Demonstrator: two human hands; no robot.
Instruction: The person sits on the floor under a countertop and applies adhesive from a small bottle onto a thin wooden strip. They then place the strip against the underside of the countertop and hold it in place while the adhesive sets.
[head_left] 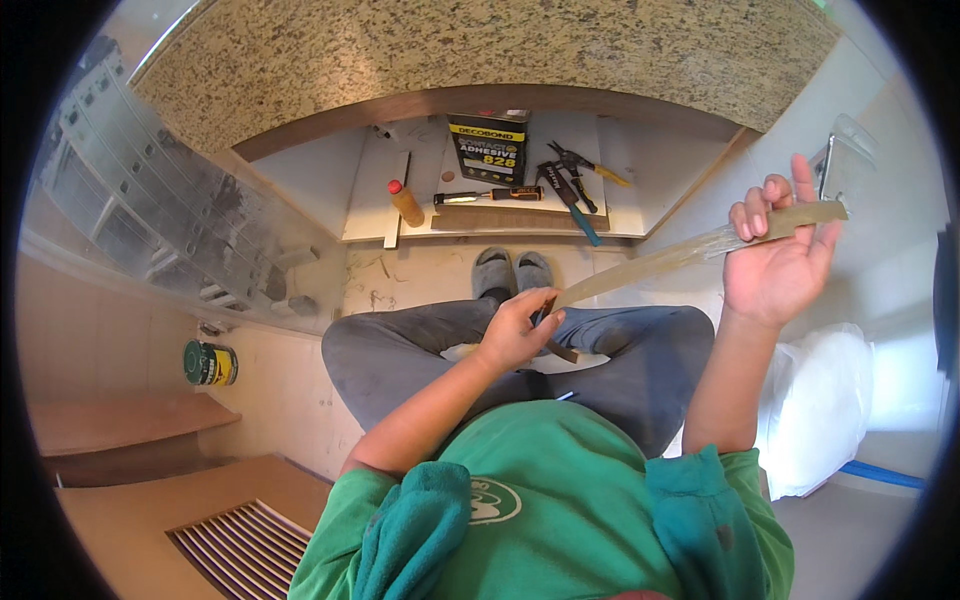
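Note:
A long, thin brownish strip [650,267] with shiny, streaky patches stretches slantwise over my lap, rising to the right. My left hand [522,330] is closed around its lower end, above my knees. A darker brown length [562,350] pokes out below that hand; whether it belongs to the same strip I cannot tell. Raised at the right, my right hand [772,255] grips the upper end between its fingers, palm up, with the tip jutting past them.
Inside the cabinet under the granite counter [480,60] are a black-and-yellow adhesive can [488,150], a chisel [490,196], a red-capped bottle [406,204], a teal-handled tool [572,203] and yellow-handled snips [590,163]. A green tin [210,362] stands left; white plastic [822,410] lies right.

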